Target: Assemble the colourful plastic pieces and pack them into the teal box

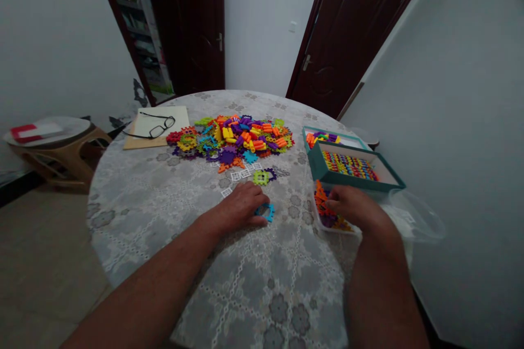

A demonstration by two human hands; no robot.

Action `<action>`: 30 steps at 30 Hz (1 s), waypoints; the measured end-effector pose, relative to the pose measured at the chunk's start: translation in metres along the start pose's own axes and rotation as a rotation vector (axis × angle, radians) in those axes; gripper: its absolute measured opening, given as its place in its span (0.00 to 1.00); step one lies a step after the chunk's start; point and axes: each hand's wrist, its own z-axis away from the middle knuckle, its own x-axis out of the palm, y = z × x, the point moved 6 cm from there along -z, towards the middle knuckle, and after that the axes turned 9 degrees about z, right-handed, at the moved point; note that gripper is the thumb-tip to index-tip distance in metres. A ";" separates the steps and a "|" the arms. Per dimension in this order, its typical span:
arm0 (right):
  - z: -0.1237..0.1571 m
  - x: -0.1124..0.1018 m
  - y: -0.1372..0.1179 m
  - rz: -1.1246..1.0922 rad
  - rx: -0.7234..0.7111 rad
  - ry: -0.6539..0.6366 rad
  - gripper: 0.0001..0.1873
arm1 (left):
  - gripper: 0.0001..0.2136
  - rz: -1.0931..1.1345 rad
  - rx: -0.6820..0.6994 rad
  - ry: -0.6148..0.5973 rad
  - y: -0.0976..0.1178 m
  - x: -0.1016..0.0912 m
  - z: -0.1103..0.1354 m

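Observation:
My left hand [247,203] rests low over the tablecloth, its fingers closed around the edge of a blue ring-shaped toy gear [266,212]. My right hand [347,202] is at a clear plastic tub [339,230] on the table's right side. Its fingertips pinch an orange toothed plastic piece [320,199] at the tub's left wall; more orange, purple and yellow pieces lie in the tub. Just beyond my left hand lie a lime-green square gear [261,177] and a few small white window-like pieces [244,173].
A large heap of coloured gears and pegs [241,139] covers the table's far middle. Black glasses [158,130] lie on a pale board [180,115] at far left. A green box [352,166] of beaded rows stands beyond the tub, with a clear lid [421,221] at right.

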 end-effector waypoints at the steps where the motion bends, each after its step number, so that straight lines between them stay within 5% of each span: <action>1: -0.001 -0.001 0.000 -0.002 -0.001 0.035 0.07 | 0.21 0.005 0.001 -0.007 0.000 0.000 0.000; 7: -0.003 -0.014 -0.009 -0.028 0.001 0.288 0.06 | 0.21 0.022 0.020 -0.006 -0.004 0.000 0.002; 12: 0.009 -0.023 -0.061 -0.118 -0.295 0.448 0.04 | 0.27 0.063 -0.015 0.050 -0.005 0.001 0.001; 15: 0.020 -0.015 -0.096 -0.170 -0.463 0.426 0.07 | 0.28 0.120 -0.034 0.130 -0.008 -0.002 0.001; 20: 0.036 -0.002 -0.136 -0.205 -0.683 0.330 0.27 | 0.22 0.304 0.017 0.229 -0.005 -0.011 0.002; 30: 0.039 0.010 -0.151 -0.177 -0.789 0.181 0.25 | 0.13 0.604 -0.165 0.299 -0.014 -0.008 0.000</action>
